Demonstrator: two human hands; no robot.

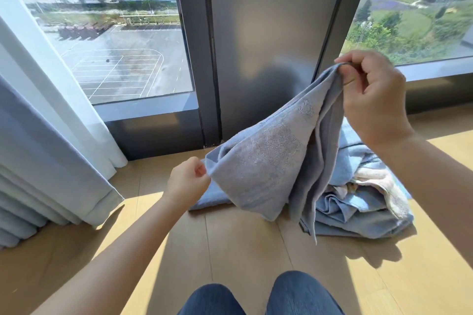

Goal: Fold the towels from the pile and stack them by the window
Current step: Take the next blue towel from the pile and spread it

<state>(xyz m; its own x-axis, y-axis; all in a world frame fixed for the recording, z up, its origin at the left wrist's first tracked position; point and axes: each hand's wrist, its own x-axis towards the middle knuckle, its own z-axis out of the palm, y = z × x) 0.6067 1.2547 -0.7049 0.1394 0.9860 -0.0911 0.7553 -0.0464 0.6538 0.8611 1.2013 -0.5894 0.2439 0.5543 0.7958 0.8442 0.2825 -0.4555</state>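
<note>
Towel (pixel 268 161) held by two corners above the pile (pixel 358 210)
We pinch the blue towel's high corner in our right hand (pixel 371 94) over the pile, its low corner in our left hand (pixel 188 179) left of the pile; the edge slants up rightward.

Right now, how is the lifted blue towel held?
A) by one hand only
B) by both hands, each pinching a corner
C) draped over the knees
B: the left hand pinches a lower corner of the towel, the right hand an upper one.
</note>
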